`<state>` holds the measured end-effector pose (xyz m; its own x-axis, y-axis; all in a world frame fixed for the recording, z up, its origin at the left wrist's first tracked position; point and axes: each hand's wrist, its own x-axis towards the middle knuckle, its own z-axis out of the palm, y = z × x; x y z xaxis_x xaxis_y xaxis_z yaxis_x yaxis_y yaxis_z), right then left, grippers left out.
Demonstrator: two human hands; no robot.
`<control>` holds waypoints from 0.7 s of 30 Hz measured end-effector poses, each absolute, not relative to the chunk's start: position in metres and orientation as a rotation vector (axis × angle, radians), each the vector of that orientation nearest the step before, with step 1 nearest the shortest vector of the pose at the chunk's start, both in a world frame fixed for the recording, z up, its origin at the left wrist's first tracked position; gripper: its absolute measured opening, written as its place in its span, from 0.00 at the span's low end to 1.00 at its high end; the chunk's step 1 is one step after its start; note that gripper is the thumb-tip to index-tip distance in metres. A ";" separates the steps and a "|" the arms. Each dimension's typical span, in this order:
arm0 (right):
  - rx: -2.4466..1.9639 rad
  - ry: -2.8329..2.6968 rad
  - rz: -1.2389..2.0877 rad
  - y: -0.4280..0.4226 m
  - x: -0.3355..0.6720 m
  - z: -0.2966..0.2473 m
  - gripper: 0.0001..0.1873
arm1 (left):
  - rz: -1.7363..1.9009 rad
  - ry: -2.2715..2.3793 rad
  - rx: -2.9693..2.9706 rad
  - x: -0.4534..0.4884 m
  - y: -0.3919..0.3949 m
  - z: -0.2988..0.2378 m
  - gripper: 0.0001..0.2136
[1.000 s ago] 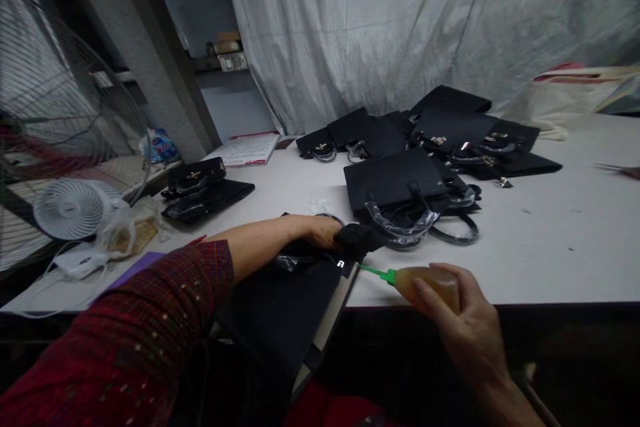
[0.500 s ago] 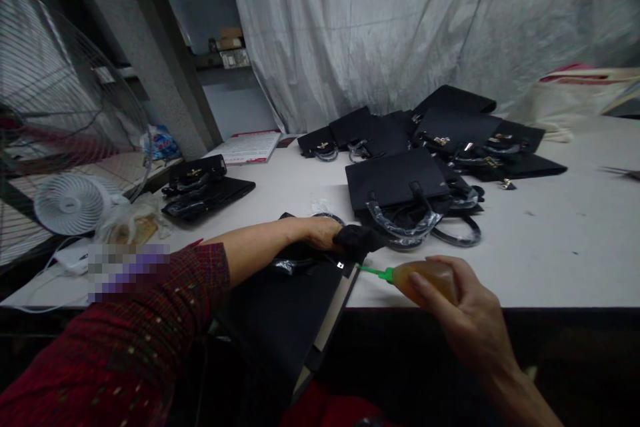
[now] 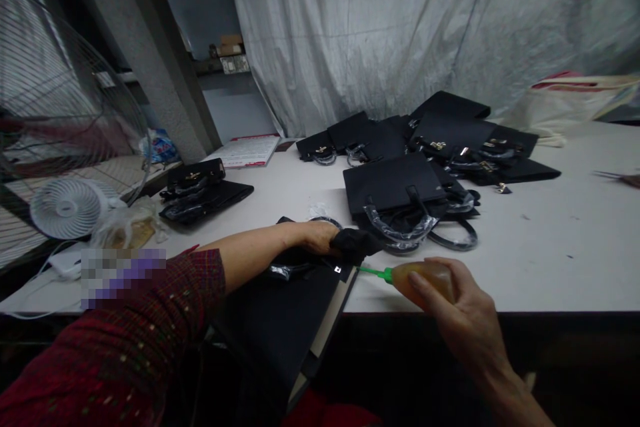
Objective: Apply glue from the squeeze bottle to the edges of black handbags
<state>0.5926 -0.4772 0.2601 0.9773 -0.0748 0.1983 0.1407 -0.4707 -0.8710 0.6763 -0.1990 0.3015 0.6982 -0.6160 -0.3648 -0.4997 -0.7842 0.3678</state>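
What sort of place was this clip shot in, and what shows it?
Probably a small handbag workshop: similar black handbags lie heaped on a white table, some handles wrapped in clear plastic, and the right hand holds a squeeze bottle of amber liquid.

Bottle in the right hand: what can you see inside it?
The bottle shows what looks like amber liquid through its cloudy wall. The right hand covers its base end and part of its side, so the contents there cannot be seen.
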 end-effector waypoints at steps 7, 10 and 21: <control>-2.053 -0.044 -0.319 -0.478 0.585 0.259 0.30 | -0.667 -0.852 2.712 0.675 -0.200 0.303 0.13; -2.055 -0.055 -0.291 -0.479 0.581 0.261 0.30 | -0.692 -0.899 2.668 0.677 -0.199 0.301 0.13; -2.038 -0.151 -0.192 -0.476 0.565 0.258 0.25 | -0.686 -1.001 2.597 0.679 -0.197 0.298 0.14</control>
<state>0.5655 -0.4757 0.2578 0.9793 0.0239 0.2010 0.1897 -0.4555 -0.8698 0.6788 -0.1970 0.2985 0.6485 -0.6857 -0.3306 -0.5557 -0.7233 0.4100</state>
